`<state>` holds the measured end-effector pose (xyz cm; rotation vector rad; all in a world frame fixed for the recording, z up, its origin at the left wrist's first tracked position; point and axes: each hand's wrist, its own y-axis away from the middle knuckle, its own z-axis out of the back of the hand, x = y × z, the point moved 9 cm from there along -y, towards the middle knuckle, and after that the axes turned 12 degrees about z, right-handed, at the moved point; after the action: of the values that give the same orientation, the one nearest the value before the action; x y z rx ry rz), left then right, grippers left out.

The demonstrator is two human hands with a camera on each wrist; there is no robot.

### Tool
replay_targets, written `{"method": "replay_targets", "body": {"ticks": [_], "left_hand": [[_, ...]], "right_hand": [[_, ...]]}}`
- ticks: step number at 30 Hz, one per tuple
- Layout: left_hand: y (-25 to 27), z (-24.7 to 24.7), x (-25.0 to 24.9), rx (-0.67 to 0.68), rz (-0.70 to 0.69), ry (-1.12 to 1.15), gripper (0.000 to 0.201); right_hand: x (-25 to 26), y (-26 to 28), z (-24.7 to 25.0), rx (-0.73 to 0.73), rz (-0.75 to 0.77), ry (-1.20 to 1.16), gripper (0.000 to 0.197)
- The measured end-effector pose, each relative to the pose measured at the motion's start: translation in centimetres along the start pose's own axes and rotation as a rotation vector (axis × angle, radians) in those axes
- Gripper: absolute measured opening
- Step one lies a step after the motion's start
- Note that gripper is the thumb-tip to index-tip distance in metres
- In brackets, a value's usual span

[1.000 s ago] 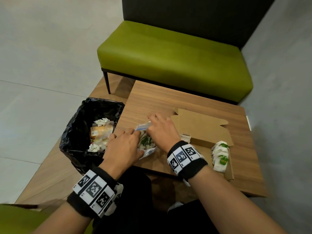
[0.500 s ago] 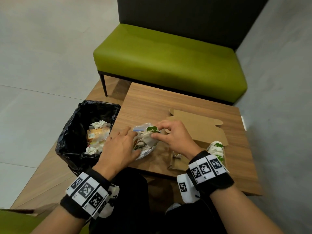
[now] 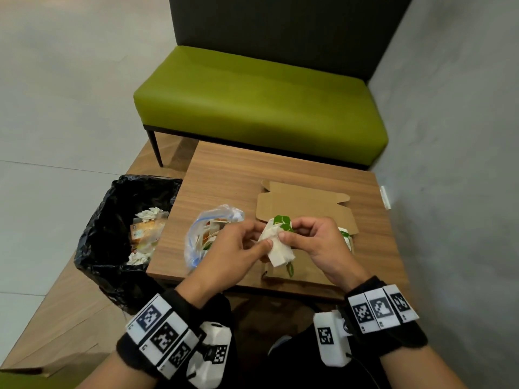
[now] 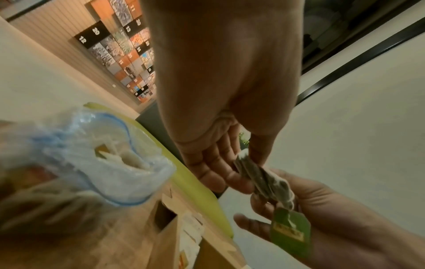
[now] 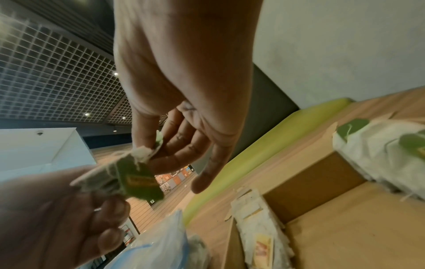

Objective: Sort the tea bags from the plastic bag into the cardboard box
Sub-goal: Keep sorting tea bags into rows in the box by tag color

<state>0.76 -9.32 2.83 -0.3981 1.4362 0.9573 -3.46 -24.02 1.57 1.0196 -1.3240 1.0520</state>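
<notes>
Both hands hold a small bunch of white tea bags [image 3: 278, 244] with green tags above the open cardboard box [image 3: 306, 204]. My left hand [image 3: 238, 245] pinches the bunch from the left; in the left wrist view its thumb and fingers grip the tea bags [image 4: 262, 180]. From the right, my right hand [image 3: 314, 240] pinches the tea bags [image 5: 128, 174] at the tag end. The clear plastic bag [image 3: 207, 231] with a blue zip rim lies open on the table, left of the hands, with more tea bags inside. Green-tagged tea bags [image 5: 379, 151] lie in the box's right part.
A low wooden table [image 3: 280, 169] carries the box and bag. A bin with a black liner [image 3: 112, 234] and rubbish inside stands at the table's left edge. A green bench [image 3: 261, 108] stands behind the table, and a grey wall [image 3: 449, 164] runs along the right.
My right hand drew tea bags out of the plastic bag and carried them right, over the box. My left hand let go of the bag and came up to grip the same bunch.
</notes>
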Motion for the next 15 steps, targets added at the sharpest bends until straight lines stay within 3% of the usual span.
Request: {"method": "replay_targets", "body": {"ticks": [6,11,15], "left_hand": [[-1.1,-1.5,0.6,-0.08,0.057,0.199,0.014],[-1.1,-1.3,1.5,-0.16,0.078,0.265,0.011],[-0.9,-1.0,1.9,-0.196,0.085,0.258,0.009]], "right_hand": [[-0.2,1.2,2.3,-0.145,0.007,-0.076,0.013],[-1.1,3.1,2.5,-0.065,-0.051,-0.061,0.034],[-1.4,4.4,2.1,-0.044,-0.054,-0.014,0.017]]}}
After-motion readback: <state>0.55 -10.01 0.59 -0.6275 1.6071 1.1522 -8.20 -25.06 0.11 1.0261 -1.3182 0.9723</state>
